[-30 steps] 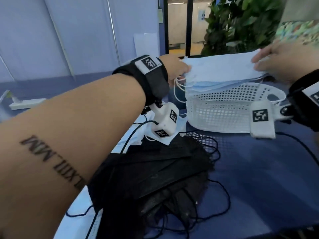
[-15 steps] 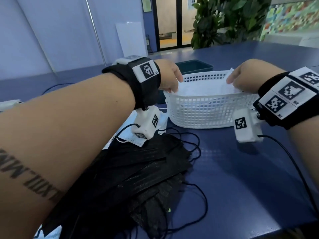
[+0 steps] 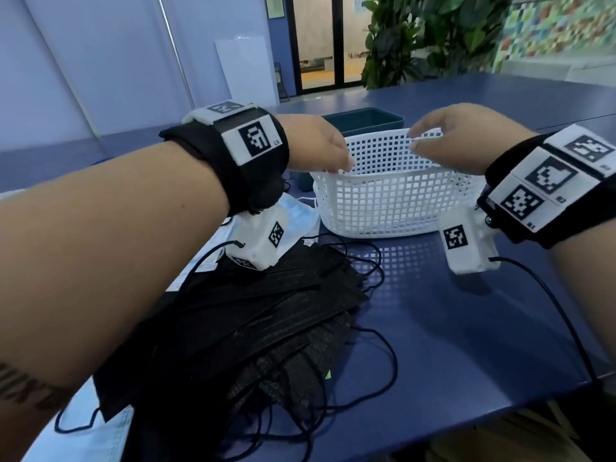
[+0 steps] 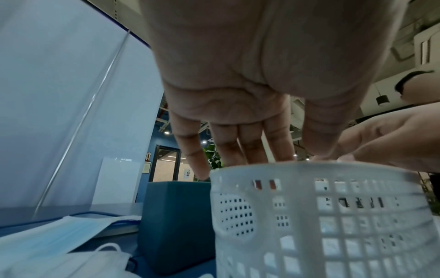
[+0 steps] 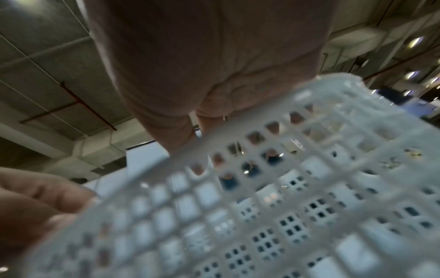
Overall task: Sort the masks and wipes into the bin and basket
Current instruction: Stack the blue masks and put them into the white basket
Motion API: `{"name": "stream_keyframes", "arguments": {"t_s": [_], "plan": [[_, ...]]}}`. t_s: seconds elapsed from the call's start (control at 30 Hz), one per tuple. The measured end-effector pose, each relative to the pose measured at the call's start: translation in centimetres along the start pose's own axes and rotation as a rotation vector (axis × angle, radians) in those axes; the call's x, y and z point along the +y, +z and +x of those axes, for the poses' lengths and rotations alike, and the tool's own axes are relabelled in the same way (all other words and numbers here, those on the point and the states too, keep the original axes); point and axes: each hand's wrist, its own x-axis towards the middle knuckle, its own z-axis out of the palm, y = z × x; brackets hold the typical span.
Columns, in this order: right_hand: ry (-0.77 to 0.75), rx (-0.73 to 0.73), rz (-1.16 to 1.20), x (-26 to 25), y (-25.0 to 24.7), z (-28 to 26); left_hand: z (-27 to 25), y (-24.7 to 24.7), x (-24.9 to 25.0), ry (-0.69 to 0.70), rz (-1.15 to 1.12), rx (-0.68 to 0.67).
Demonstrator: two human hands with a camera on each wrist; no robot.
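A white mesh basket stands on the blue table, with pale masks lying inside it, dimly seen through the mesh. My left hand hangs over the basket's left rim with straight fingers pointing down and holding nothing. My right hand hovers over the basket's middle, fingers loosely bent and empty; its wrist view shows the fingers just behind the basket rim. Behind the basket sits a dark teal bin. A heap of black masks lies at the front left.
Light blue masks lie under my left wrist, left of the basket, and show again as a blue mask beside the bin. Black ear loops trail over the table. The table's front edge is close on the right.
A second ago both hands held a stack of pale masks above the basket. They lowered it inside, let go, and now both hands are empty at rim height.
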Motion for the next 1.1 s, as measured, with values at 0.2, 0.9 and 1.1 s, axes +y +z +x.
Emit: {"name": "stream_keyframes", "arguments": {"t_s": [0.2, 0.9, 1.1], "plan": [[-0.162, 0.014, 0.145, -4.2, -2.7, -3.5, -3.4, -2.6, -3.4, -0.012, -0.185, -0.015], [-0.455, -0.656, -0.386, -17.5, 6.0, -1.2, -6.1, -1.9, -19.1, -0.641, -0.133, -0.189], [-0.406, -0.684, -0.424, -18.1, 8.1, 0.9, -3.9, -1.8, -21.1, -0.649, -0.113, -0.271]]}}
